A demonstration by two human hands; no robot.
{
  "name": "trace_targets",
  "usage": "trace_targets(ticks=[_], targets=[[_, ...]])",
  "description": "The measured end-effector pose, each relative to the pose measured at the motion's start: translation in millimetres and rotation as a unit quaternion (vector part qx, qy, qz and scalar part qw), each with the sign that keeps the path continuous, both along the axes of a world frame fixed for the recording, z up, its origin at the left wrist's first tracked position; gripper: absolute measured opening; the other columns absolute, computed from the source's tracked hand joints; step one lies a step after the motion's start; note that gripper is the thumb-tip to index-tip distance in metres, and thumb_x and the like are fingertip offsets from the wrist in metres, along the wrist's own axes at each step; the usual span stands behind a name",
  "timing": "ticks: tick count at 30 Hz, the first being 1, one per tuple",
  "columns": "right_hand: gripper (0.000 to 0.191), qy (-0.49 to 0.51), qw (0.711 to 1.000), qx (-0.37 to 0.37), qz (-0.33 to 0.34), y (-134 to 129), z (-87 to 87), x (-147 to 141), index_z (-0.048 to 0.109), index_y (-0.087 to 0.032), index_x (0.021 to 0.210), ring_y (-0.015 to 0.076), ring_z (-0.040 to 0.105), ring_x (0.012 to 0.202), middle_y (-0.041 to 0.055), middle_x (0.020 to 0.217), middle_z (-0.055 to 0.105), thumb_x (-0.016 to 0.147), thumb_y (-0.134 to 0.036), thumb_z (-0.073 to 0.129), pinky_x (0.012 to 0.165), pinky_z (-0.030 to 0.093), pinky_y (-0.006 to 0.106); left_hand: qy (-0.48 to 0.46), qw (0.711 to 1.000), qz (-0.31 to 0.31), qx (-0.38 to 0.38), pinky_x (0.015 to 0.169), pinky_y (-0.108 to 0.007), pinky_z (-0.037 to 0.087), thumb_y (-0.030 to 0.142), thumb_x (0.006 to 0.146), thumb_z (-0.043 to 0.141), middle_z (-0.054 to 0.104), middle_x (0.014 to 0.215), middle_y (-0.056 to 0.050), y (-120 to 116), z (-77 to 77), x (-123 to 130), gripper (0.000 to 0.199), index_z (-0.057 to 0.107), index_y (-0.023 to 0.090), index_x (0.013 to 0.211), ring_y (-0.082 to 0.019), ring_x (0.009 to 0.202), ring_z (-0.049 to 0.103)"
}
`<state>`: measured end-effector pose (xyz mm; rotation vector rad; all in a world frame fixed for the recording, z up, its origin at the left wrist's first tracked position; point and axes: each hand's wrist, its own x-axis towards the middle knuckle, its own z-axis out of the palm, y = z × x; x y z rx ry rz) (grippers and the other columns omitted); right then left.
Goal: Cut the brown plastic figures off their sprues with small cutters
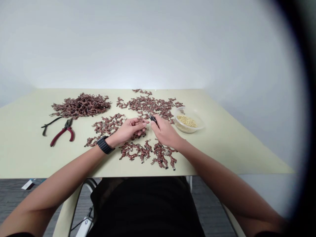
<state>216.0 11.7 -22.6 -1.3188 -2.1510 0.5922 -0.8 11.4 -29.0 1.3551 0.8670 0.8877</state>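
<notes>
My right hand (165, 131) is closed around a small tool with a black handle (153, 119) and a thin metal tip that points up and left. Just left of it, my left hand (130, 129) has its fingers curled and its thumb and fingertips close together near the tool; what they hold, if anything, is too small to make out. Beneath and around both hands, many small brown animal-shaped figures (160, 154) lie spread on the table. A clear round bowl (202, 126) of small gold-coloured pieces (187, 121) stands right of my right hand.
On the left of the pale table (22, 148) rises a dense heap of brown figures (82, 106). Red-handled pliers (60, 135) and a dark thin tool (51, 122) lie before it. A wall stands behind the table.
</notes>
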Motion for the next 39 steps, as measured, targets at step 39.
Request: trace_targets(ticks=[39], targets=[[0.035, -0.049, 0.996, 0.069, -0.008, -10, 5.2, -4, 0.05, -0.022, 0.091, 0.0191, 0.051, 0.064, 0.0036, 0.073, 0.059, 0.105, -0.053, 0.043, 0.062, 0.03, 0.032, 0.067, 0.988, 0.041, 0.135, 0.065, -0.025, 0.05, 0.048, 0.1, 0.064, 0.07, 0.071, -0.005, -2, 4.7, -3, 0.037, 0.076, 0.014, 0.099, -0.013, 0.064, 0.062]])
